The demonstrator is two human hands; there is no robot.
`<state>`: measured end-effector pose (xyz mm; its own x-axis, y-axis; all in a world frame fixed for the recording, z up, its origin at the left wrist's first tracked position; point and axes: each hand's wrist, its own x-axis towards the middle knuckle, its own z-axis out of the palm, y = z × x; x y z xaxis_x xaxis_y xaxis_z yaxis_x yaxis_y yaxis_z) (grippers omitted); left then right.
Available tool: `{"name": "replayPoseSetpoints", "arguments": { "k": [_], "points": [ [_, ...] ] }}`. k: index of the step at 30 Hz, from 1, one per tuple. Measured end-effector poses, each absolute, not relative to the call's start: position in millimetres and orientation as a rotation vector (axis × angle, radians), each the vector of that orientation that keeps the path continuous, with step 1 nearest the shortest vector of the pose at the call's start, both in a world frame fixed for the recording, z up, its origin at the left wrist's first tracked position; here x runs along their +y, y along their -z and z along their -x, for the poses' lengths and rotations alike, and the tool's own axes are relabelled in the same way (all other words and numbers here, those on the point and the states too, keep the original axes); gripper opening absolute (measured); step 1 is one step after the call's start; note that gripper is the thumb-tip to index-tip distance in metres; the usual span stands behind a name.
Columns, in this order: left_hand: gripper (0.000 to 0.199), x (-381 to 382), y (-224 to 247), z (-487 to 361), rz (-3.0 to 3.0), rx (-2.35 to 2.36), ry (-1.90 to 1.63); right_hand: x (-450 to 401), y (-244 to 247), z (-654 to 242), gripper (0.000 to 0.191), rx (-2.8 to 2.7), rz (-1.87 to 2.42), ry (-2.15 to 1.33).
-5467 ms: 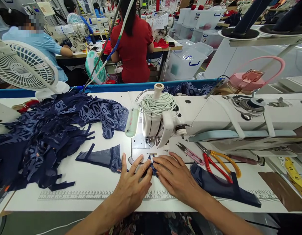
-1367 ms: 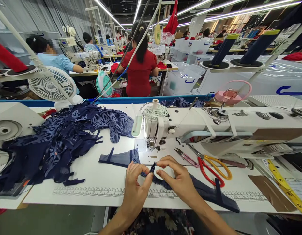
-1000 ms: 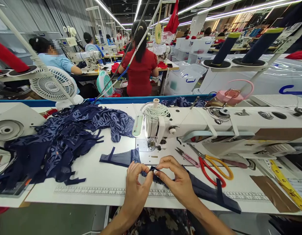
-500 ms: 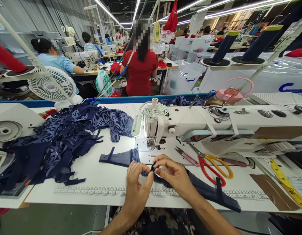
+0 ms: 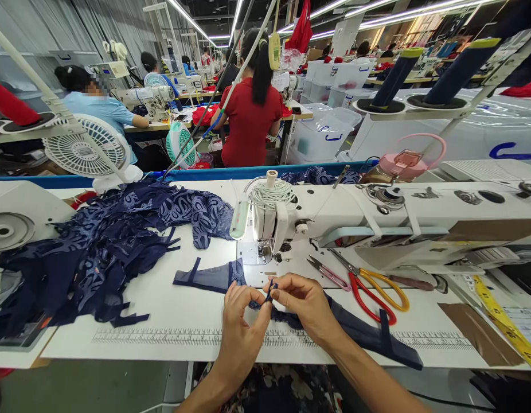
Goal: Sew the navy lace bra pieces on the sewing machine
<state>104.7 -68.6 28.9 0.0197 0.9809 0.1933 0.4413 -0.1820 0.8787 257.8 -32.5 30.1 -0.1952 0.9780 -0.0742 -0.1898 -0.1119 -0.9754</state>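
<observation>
A navy mesh-and-lace garment piece (image 5: 364,332) lies across the table in front of the sewing machine (image 5: 317,212). Between my two hands, a small bit of its navy fabric stands up. My left hand (image 5: 243,318) pinches this fabric between thumb and forefinger. From the other side my right hand (image 5: 306,307) also pinches it, fingertips almost touching the left ones. One mesh end with a short strap spreads out left of my hands; the other stretches right beneath my right forearm. The fingers hide part of the pinched spot.
At the left is a heap of navy patterned garment pieces (image 5: 114,246). Right of my hands lie pink-handled snips (image 5: 330,272) and scissors with red and orange handles (image 5: 369,287). A printed ruler (image 5: 175,336) runs along the table's front. Co-workers sit beyond the table.
My fingertips have shifted slightly, and more of the pinched fabric now sticks up between them. My right fingers are curled in a little more. The garment piece stays in place.
</observation>
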Motion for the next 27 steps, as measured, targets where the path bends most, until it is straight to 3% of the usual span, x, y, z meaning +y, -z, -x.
{"name": "replayPoseSetpoints", "arguments": {
  "k": [12,27],
  "points": [
    [0.013,-69,-32,-105,-1.659,1.435,-1.108,-32,-36,-255,0.029,-1.127,1.038,-1.433],
    [0.011,-69,-33,-98,-1.463,1.289,-1.095,-44,-40,-249,0.027,-1.246,1.086,-1.221]
  ]
}}
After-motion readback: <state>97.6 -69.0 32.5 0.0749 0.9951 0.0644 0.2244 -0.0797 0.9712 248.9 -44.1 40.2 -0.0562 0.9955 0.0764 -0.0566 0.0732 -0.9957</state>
